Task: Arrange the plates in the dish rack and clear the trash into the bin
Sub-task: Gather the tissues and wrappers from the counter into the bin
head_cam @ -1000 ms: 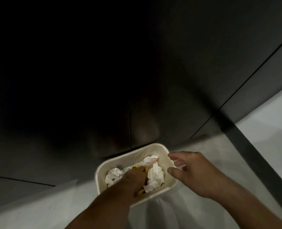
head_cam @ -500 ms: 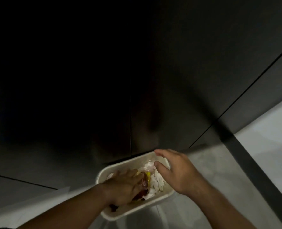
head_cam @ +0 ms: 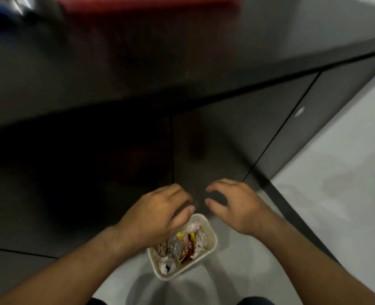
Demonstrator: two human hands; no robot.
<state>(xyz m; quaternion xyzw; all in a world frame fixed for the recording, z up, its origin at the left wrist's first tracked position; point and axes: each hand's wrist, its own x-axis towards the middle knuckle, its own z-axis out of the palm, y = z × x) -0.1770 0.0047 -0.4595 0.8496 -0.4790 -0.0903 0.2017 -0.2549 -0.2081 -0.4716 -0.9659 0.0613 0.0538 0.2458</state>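
Cream bin (head_cam: 213,244) holds wrappers (head_cam: 187,246) (print unreadable); left hand (head_cam: 158,214) and right hand (head_cam: 237,205) hover loose, empty.

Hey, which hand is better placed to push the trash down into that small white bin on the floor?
Left, probably. The left hand hangs directly over the small white rectangular bin and its crumpled wrappers; the right hand is off beyond the rim.

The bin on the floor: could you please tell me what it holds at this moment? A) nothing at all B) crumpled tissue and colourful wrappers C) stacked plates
B: white crumpled tissue and red and yellow wrappers lie inside the bin.
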